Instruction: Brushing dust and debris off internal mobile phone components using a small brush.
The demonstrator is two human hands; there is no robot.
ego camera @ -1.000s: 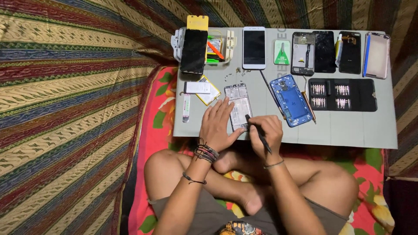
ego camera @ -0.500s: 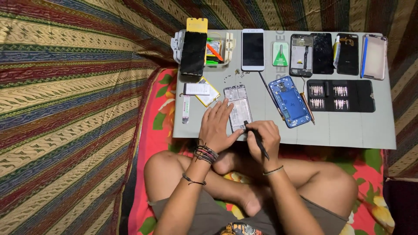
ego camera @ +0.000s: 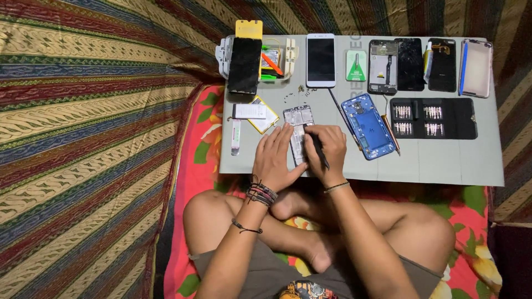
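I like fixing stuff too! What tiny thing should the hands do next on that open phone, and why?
Probably press the black tool in the right hand down onto the opened phone, since its tip sits over it while the left hand pins the phone flat.

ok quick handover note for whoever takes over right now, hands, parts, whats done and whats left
Left hand lies flat on the opened grey phone frame, steadying it on the grey work mat.
Right hand holds a thin black screwdriver, tip down on the frame.
Blue phone back shell and black bit case lie to the right.
Done: phone opened, shell off.
Left: work inside the frame; nothing reassembled.
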